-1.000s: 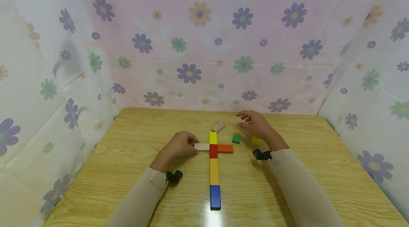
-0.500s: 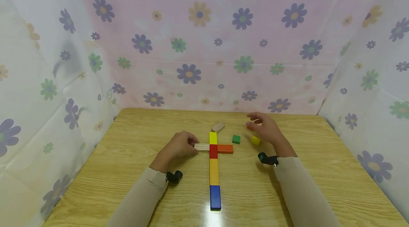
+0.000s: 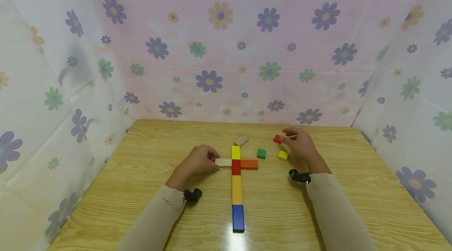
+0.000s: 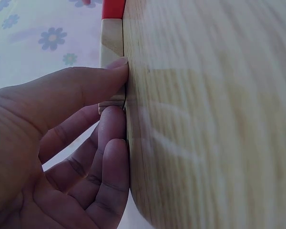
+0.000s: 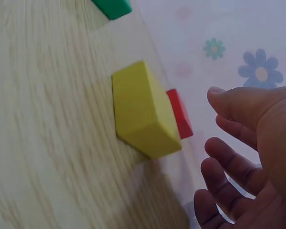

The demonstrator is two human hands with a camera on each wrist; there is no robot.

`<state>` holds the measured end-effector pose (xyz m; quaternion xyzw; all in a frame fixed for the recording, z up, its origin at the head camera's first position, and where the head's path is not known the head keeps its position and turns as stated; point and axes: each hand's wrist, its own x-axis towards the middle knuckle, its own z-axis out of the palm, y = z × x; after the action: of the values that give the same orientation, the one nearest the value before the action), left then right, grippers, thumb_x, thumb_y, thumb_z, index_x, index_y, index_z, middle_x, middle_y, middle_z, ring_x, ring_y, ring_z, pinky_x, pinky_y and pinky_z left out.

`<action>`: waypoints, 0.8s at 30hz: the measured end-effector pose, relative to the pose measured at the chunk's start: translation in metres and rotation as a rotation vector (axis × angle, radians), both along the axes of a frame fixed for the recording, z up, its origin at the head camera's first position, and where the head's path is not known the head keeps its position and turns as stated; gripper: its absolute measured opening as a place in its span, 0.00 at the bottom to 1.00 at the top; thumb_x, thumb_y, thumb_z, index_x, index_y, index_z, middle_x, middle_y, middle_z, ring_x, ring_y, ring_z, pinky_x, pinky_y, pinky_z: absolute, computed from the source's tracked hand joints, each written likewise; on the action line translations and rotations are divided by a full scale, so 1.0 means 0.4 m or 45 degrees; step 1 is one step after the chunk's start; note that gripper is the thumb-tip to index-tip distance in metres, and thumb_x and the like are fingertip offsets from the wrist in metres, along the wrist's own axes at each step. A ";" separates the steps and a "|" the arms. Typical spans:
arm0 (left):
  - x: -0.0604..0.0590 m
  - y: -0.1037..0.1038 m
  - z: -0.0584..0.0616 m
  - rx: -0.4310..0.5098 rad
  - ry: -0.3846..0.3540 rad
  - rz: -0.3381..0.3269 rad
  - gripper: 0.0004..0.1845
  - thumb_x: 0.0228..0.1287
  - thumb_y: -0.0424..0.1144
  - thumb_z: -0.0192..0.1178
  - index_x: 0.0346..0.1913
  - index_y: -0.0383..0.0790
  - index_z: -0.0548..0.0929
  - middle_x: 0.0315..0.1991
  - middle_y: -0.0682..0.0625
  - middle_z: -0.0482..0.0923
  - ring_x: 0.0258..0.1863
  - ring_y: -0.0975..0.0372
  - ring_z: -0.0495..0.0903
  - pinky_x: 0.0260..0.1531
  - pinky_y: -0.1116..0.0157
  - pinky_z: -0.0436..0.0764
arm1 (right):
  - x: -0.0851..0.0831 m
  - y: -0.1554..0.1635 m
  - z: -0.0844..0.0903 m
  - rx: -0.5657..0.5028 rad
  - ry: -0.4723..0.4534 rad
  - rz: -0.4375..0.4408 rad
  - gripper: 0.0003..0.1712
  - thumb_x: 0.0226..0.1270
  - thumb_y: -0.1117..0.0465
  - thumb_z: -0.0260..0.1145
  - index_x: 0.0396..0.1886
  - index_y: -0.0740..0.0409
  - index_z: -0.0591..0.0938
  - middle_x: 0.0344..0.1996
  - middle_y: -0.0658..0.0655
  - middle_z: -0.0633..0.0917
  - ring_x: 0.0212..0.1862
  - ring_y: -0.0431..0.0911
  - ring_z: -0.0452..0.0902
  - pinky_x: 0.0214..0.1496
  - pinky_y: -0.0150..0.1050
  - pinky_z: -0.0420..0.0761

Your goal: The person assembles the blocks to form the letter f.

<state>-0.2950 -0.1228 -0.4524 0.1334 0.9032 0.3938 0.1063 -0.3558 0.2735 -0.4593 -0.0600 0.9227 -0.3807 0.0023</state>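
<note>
Wooden blocks form a cross on the table. My left hand [image 3: 201, 160] pinches the plain wood block [image 3: 223, 162], the cross's left arm, between thumb and fingers; it lies against the red middle block [image 3: 236, 167]. An orange block [image 3: 248, 164] makes the right arm. A yellow block [image 3: 235, 152] tops the cross, with an amber block [image 3: 236, 190] and a blue block [image 3: 238, 218] below the middle. My right hand [image 3: 300, 143] is over the table's right side with loosely bent fingers, nearest a small red block [image 3: 277, 139]. The right wrist view shows nothing in its grasp.
A loose plain wood block [image 3: 241, 140] lies behind the cross. A green block [image 3: 261, 153] and a small yellow block [image 3: 283, 155] lie to its right. Flowered cloth [image 3: 226, 47] stands behind the wooden table [image 3: 141, 204] and along both sides.
My right hand has moved to the right and slightly nearer, uncovering the small red and yellow blocks. The left hand and the cross have stayed in place.
</note>
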 end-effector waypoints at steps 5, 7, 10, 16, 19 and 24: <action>0.000 -0.001 -0.003 0.001 0.005 -0.007 0.16 0.53 0.35 0.80 0.45 0.42 0.90 0.33 0.52 0.81 0.33 0.59 0.76 0.38 0.63 0.79 | -0.008 0.015 -0.012 0.005 -0.023 0.012 0.31 0.78 0.47 0.63 0.72 0.60 0.75 0.64 0.68 0.77 0.65 0.66 0.75 0.66 0.62 0.76; 0.000 0.000 -0.003 -0.001 0.011 -0.008 0.16 0.53 0.35 0.80 0.45 0.42 0.90 0.33 0.52 0.81 0.33 0.59 0.76 0.38 0.63 0.79 | -0.010 0.018 -0.014 0.006 -0.036 0.021 0.31 0.78 0.47 0.64 0.71 0.60 0.75 0.64 0.68 0.77 0.65 0.65 0.75 0.66 0.62 0.75; 0.001 0.000 -0.001 -0.004 0.015 -0.006 0.16 0.53 0.35 0.80 0.45 0.41 0.90 0.33 0.52 0.81 0.33 0.59 0.76 0.38 0.63 0.79 | -0.015 0.021 -0.015 0.026 -0.062 0.029 0.31 0.77 0.47 0.64 0.71 0.60 0.76 0.62 0.68 0.79 0.63 0.64 0.75 0.64 0.61 0.76; 0.000 0.001 -0.001 0.002 0.005 -0.002 0.16 0.53 0.35 0.80 0.45 0.42 0.90 0.33 0.52 0.81 0.33 0.59 0.76 0.38 0.64 0.79 | -0.016 0.017 -0.012 0.060 -0.090 0.015 0.31 0.75 0.48 0.67 0.69 0.60 0.77 0.61 0.68 0.80 0.60 0.62 0.76 0.62 0.58 0.78; 0.000 0.000 -0.001 0.003 0.006 -0.003 0.16 0.53 0.35 0.80 0.45 0.42 0.90 0.33 0.52 0.81 0.34 0.59 0.77 0.38 0.64 0.79 | -0.017 0.015 -0.013 0.062 -0.100 0.012 0.32 0.74 0.47 0.68 0.69 0.60 0.78 0.62 0.68 0.80 0.61 0.62 0.76 0.64 0.59 0.77; 0.001 -0.001 0.000 -0.001 0.003 -0.001 0.16 0.53 0.35 0.80 0.45 0.42 0.90 0.33 0.52 0.81 0.34 0.59 0.76 0.38 0.64 0.79 | -0.018 0.011 -0.013 0.058 -0.121 0.013 0.34 0.72 0.44 0.70 0.69 0.57 0.78 0.64 0.68 0.79 0.64 0.63 0.75 0.66 0.61 0.75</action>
<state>-0.2948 -0.1234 -0.4525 0.1343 0.9034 0.3933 0.1054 -0.3631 0.2780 -0.4647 -0.0466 0.9296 -0.3622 0.0494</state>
